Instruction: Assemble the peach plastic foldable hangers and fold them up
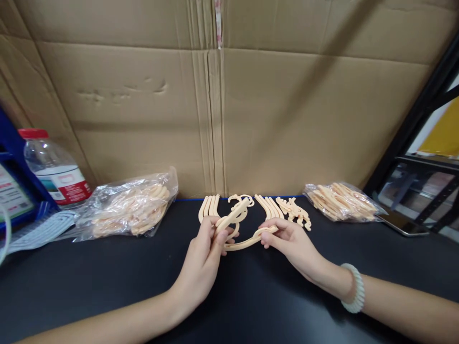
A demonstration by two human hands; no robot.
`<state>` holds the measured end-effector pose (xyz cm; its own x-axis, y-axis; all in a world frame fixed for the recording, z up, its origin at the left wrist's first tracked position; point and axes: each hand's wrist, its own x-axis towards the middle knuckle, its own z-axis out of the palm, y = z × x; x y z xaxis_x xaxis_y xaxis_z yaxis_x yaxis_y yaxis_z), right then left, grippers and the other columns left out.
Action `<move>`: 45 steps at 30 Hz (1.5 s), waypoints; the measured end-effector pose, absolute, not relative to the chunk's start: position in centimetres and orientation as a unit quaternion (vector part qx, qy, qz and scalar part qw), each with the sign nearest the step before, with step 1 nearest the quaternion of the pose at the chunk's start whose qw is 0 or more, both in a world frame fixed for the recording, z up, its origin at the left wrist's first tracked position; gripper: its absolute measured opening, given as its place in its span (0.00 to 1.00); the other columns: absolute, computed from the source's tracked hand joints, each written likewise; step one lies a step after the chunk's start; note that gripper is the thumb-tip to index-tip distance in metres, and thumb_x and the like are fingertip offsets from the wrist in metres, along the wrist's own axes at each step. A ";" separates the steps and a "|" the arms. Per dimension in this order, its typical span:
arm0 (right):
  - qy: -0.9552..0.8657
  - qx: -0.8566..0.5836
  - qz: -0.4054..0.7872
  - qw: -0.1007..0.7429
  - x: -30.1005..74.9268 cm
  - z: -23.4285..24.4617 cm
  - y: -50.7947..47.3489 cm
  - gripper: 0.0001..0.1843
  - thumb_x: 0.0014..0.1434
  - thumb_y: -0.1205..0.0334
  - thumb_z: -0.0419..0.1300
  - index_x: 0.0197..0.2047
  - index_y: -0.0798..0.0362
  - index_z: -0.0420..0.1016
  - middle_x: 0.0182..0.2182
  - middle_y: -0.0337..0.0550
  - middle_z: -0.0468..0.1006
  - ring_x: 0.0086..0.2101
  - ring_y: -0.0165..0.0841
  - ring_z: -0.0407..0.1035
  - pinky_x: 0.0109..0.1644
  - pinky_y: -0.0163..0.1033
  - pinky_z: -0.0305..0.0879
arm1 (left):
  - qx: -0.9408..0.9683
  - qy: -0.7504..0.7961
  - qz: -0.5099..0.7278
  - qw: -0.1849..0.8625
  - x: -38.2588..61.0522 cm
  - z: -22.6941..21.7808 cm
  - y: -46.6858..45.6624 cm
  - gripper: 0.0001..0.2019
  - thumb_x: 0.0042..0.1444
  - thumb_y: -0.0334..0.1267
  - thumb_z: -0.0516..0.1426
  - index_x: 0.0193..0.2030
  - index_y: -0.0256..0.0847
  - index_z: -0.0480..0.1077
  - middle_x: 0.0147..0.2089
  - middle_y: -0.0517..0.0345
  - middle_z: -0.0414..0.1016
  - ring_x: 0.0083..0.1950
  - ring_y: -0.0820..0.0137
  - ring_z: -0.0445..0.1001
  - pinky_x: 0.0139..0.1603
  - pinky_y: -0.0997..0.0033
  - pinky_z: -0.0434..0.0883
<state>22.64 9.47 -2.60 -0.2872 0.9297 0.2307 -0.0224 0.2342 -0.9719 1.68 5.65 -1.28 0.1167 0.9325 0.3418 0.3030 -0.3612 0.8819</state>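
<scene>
My left hand (204, 258) is closed around one side of a cream plastic clothes hanger (244, 245), held just above the black table. My right hand (296, 248) pinches the far end of the hanger's curved lower arm between thumb and fingers. Another arm slants up out of the left hand; how the parts join there is partly hidden by my fingers. Beyond the hands lie loose hanger arms in a left row (210, 206) and a right row (268, 206). Cream hooks (234, 198) lie between the rows, partly covered, and small wavy pieces (296, 210) lie at the right.
A clear bag of cream parts (132, 210) sits at the left and another bag (340, 200) at the right, beside a phone-like flat object (405, 224). A red-capped bottle (59, 167) stands far left. Cardboard (143, 105) walls the table's back edge.
</scene>
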 end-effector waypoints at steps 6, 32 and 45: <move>-0.586 -0.369 0.472 0.546 23.1 -2.8 9.6 0.14 0.55 0.49 0.64 0.31 0.51 0.71 0.30 0.39 0.70 0.29 0.30 0.62 0.34 0.37 0.63 | 0.605 0.472 0.536 0.351 1.5 -1.1 6.0 0.13 0.64 0.50 0.49 0.45 0.43 0.58 0.45 0.50 0.75 0.43 0.63 0.76 0.31 0.68 0.75; -0.768 -0.276 0.318 0.483 23.4 -2.3 7.3 0.04 0.60 0.61 0.62 0.38 0.50 0.79 0.32 0.43 0.79 0.31 0.33 0.73 0.33 0.39 0.71 | 0.769 0.364 0.248 0.463 1.8 -0.4 6.1 0.15 0.65 0.46 0.50 0.45 0.37 0.70 0.29 0.63 0.64 0.28 0.75 0.60 0.27 0.76 0.59; -0.897 -0.157 0.045 0.411 24.0 -2.3 6.6 0.13 0.65 0.73 0.51 0.38 0.53 0.76 0.29 0.44 0.76 0.29 0.31 0.68 0.30 0.38 0.66 | 0.873 0.315 0.184 0.323 1.7 0.6 5.8 0.14 0.68 0.38 0.44 0.35 0.38 0.67 0.22 0.68 0.56 0.23 0.76 0.54 0.25 0.77 0.55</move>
<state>23.98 6.65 -2.31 -0.6134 0.3188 0.7226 0.2456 0.9465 -0.2091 1.67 5.84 0.60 0.7332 0.6697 0.1181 0.4321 -0.5928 0.6796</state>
